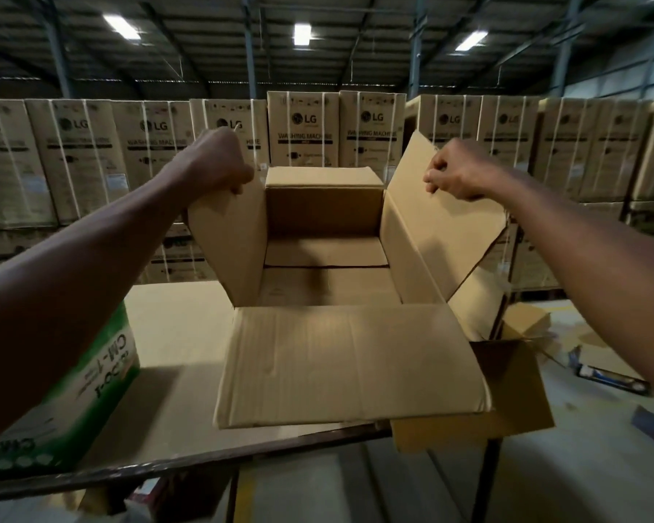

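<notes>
Plain brown cardboard box [325, 258], open and empty, four flaps raised or spread. Left hand [219, 160] grips the left flap [227, 239]; right hand [457, 171] pinches the right flap [442, 235].

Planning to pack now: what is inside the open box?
In the box, only bare bottom flaps show, a dark seam between them; no contents visible. The near flap hides the nearest strip of floor. Left hand and right hand grip the side flaps.

Bare forearms, left hand [219, 160], right hand [459, 171].
</notes>
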Demonstrator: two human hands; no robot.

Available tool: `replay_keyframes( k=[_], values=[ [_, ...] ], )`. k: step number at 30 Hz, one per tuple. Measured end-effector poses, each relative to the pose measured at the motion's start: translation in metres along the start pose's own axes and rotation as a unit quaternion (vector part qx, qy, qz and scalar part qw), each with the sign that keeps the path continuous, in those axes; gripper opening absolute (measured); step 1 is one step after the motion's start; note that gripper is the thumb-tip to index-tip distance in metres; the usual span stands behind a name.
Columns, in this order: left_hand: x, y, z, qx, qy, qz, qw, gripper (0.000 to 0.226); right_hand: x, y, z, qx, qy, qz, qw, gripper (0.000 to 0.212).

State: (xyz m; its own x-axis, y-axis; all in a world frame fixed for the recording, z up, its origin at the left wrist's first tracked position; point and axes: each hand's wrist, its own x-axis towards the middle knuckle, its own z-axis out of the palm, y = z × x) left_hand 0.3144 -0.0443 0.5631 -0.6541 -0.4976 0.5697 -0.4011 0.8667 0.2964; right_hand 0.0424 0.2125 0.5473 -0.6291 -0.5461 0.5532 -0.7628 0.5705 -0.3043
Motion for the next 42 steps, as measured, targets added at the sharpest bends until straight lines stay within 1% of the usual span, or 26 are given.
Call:
replay_keyframes(
  k=[4, 8, 13, 18, 22, 27, 29, 30, 32, 33, 36, 37, 39, 42],
  values=[
    [0.011, 0.078, 0.030, -0.002, 0.021, 0.010, 1.000, 0.013, 0.004, 0.065, -0.030, -0.012, 0.007, 0.002, 1.000, 0.013],
    [0.020, 0.133, 0.070, -0.023, 0.019, 0.020, 0.999, 0.007, 0.009, 0.124, -0.047, -0.027, 0.018, 0.006, 0.999, 0.014],
    [0.039, 0.178, 0.111, -0.038, 0.002, 0.021, 0.999, 0.020, 0.024, 0.180, -0.055, -0.040, 0.006, 0.010, 0.999, 0.017],
    [0.066, 0.209, 0.142, -0.038, -0.005, 0.028, 0.999, 0.021, 0.051, 0.222, -0.049, -0.070, 0.002, 0.019, 0.997, 0.015],
    [0.092, 0.220, 0.173, -0.036, -0.016, 0.026, 0.999, 0.016, 0.079, 0.252, -0.033, -0.081, -0.015, 0.018, 0.996, 0.014],
    [0.132, 0.215, 0.209, -0.035, -0.018, 0.008, 0.999, 0.018, 0.124, 0.280, -0.011, -0.071, -0.021, 0.005, 0.997, 0.012],
    [0.145, 0.214, 0.221, -0.034, -0.021, -0.003, 0.999, 0.013, 0.143, 0.286, 0.001, -0.060, -0.027, 0.006, 0.998, 0.013],
    [0.150, 0.212, 0.227, -0.033, -0.025, -0.007, 0.999, 0.013, 0.151, 0.289, 0.007, -0.058, -0.031, 0.005, 0.998, 0.014],
    [0.163, 0.208, 0.242, -0.033, -0.026, -0.019, 0.999, 0.025, 0.166, 0.298, 0.022, -0.058, -0.037, 0.000, 0.998, 0.014],
    [0.169, 0.207, 0.248, -0.032, -0.028, -0.021, 0.999, 0.026, 0.173, 0.302, 0.031, -0.056, -0.042, 0.000, 0.998, 0.015],
    [0.182, 0.203, 0.264, -0.025, -0.044, -0.017, 0.999, 0.009, 0.191, 0.317, 0.056, -0.050, -0.057, 0.003, 0.997, 0.018],
    [0.186, 0.201, 0.270, -0.027, -0.047, -0.019, 0.998, 0.012, 0.195, 0.320, 0.063, -0.048, -0.061, 0.003, 0.997, 0.018],
    [0.193, 0.199, 0.283, -0.035, -0.051, -0.031, 0.998, 0.023, 0.203, 0.329, 0.078, -0.044, -0.070, 0.003, 0.997, 0.018],
    [0.201, 0.197, 0.303, -0.031, -0.055, -0.042, 0.997, 0.031, 0.215, 0.342, 0.101, -0.032, -0.086, 0.004, 0.996, 0.017]
  ],
)
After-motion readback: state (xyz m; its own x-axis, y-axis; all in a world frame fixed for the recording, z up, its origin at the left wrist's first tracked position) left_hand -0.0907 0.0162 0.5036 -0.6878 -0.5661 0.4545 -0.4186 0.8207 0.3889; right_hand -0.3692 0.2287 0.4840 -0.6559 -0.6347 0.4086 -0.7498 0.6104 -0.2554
